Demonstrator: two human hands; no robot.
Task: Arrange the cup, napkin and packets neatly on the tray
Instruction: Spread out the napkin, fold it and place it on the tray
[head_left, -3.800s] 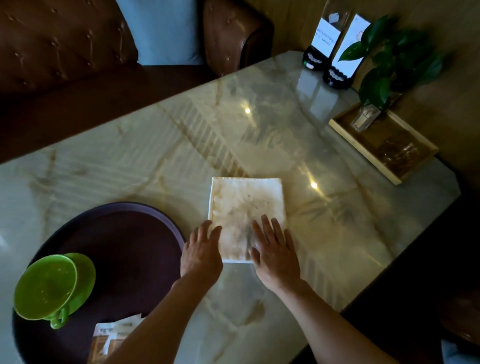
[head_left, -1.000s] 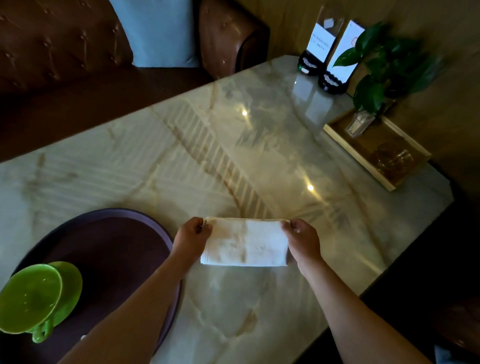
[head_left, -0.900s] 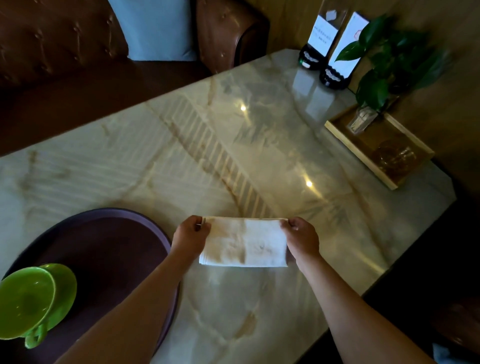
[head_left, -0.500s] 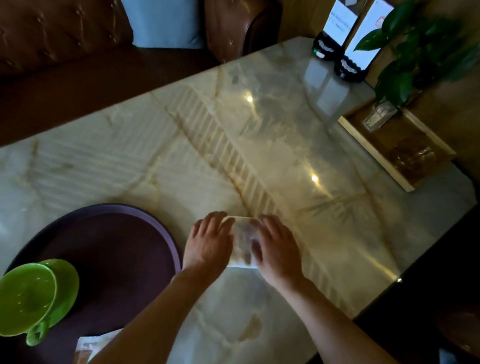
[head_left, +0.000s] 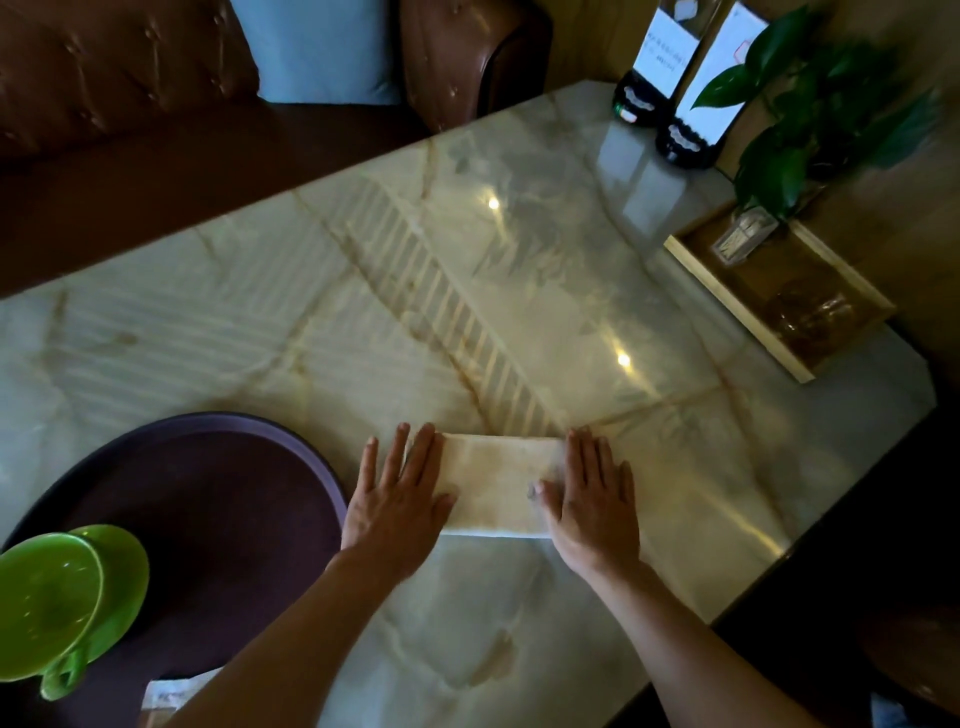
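Observation:
A white napkin (head_left: 496, 483), folded into a long strip, lies flat on the marble table just right of the round dark purple tray (head_left: 218, 499). My left hand (head_left: 397, 501) presses flat on its left end, fingers spread. My right hand (head_left: 592, 499) presses flat on its right end. A green cup (head_left: 47, 608) on a green saucer (head_left: 122, 582) stands at the tray's left side. The corner of a packet (head_left: 166, 696) shows at the tray's near edge, mostly hidden by my left forearm.
A wooden tray (head_left: 753, 332) with a toothpick jar and a glass sits at the table's right edge, beside a leafy plant (head_left: 810, 119) and two card stands (head_left: 691, 88). A brown leather sofa with a blue cushion runs behind the table.
The square napkin was folded in half into a strip. Half a second ago both hands lay together over its middle; they have since slid apart to its two ends, flattening it.

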